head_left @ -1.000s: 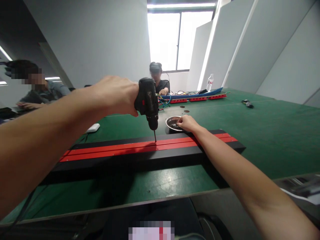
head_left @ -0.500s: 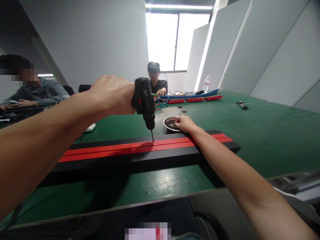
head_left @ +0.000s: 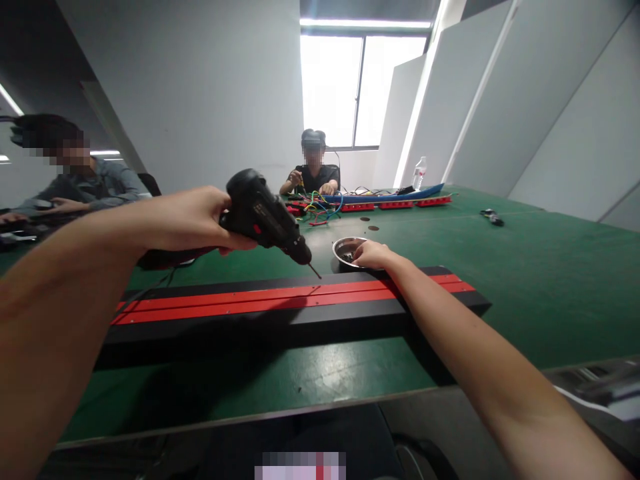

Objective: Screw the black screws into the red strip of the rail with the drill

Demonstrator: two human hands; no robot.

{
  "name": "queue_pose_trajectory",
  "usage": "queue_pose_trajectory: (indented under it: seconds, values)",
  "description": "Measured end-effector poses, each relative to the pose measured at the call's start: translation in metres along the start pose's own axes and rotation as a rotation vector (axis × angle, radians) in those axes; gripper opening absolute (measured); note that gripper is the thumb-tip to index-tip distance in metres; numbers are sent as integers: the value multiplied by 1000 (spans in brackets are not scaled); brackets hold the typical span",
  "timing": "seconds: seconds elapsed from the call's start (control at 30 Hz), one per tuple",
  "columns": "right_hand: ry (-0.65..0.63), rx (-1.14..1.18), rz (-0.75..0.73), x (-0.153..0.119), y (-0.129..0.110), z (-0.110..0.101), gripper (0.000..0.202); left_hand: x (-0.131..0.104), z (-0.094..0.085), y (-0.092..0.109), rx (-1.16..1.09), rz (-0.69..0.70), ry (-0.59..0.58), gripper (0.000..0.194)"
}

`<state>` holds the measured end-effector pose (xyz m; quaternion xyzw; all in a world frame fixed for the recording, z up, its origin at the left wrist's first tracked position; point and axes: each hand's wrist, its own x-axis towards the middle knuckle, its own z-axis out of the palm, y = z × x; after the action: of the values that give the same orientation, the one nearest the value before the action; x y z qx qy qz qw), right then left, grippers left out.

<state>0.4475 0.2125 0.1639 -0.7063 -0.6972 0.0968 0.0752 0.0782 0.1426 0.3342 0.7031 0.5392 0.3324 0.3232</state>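
Observation:
My left hand (head_left: 200, 217) is wrapped round a black power drill (head_left: 267, 217). The drill is tilted, its thin bit pointing down and right, a little above a long black bar (head_left: 350, 321) with red strips (head_left: 270, 295) along its top. Small screws dot the strips. Beyond the bar stands a round metal bowl (head_left: 341, 249) with small dark pieces inside. My right hand (head_left: 371, 255) reaches into the bowl, its fingertips down among the pieces; what they hold, if anything, is hidden.
A person (head_left: 314, 175) sits across the green table (head_left: 540, 280) near coloured wires (head_left: 320, 208), a blue strip (head_left: 390, 195) and red blocks. Another person (head_left: 100, 180) is at the left. A bottle (head_left: 419, 173) and a small dark object (head_left: 493, 217) lie farther right.
My left hand has moved left and tilted the drill, lifting its bit off the red strip. My right hand has reached deeper into the bowl. The person across has raised a hand.

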Motion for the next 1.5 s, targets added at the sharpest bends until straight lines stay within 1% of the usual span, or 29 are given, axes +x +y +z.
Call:
queue_pose_trajectory:
  seconds: [0.03, 0.07, 0.1, 0.13, 0.23, 0.3, 0.37, 0.43, 0.5, 0.6, 0.73, 0.87, 1.0, 1.2, 1.37, 1.5]
  values:
    - [-9, -1, -2, 1, 0, 0, 13, -2, 4, -8, 67, 53, -80, 41]
    - [-15, 0, -2, 1, 0, 0, 12, -4, 9, -16, 113, 92, -132, 41]
    - [-19, 4, 1, 1, 0, 0, 12, -5, 16, -24, 89, 96, -120, 39]
    - [-23, 10, 5, 1, 0, 0, 12, -6, 25, -31, 11, 32, -80, 36]
    - [-23, 30, 17, 1, 0, 0, 15, -6, 54, -50, -344, -202, -167, 36]
    - [-9, 25, 12, 1, 0, 1, 17, -3, 73, -62, -529, -274, -211, 30]
    - [37, 6, 4, 2, 0, 3, 18, 0, 87, -74, -636, -328, -255, 26]
    - [95, 5, 7, 2, 1, 4, 19, 2, 97, -86, -722, -404, -305, 26]
    - [136, 39, 19, 3, 1, 5, 22, 4, 104, -94, -800, -452, -316, 26]
    - [164, 98, 33, 3, 2, 6, 28, 2, 109, -100, -837, -437, -254, 26]
    - [180, 150, 6, 2, 3, 5, 33, -2, 113, -101, -810, -396, -177, 24]
    - [205, 282, -5, 0, 4, 5, 32, -6, 119, -99, -809, -357, -180, 20]
    - [198, 390, -4, 1, 4, 6, 35, -9, 122, -97, -813, -304, -180, 17]
    - [213, 546, -87, -1, 2, 2, 40, -8, 123, -97, -804, -284, -151, 16]
    - [165, 675, -145, -9, -2, -5, 44, -8, 123, -99, -806, -329, -154, 20]
    - [122, 761, -195, -9, -1, -6, 47, -7, 123, -102, -809, -323, -159, 22]
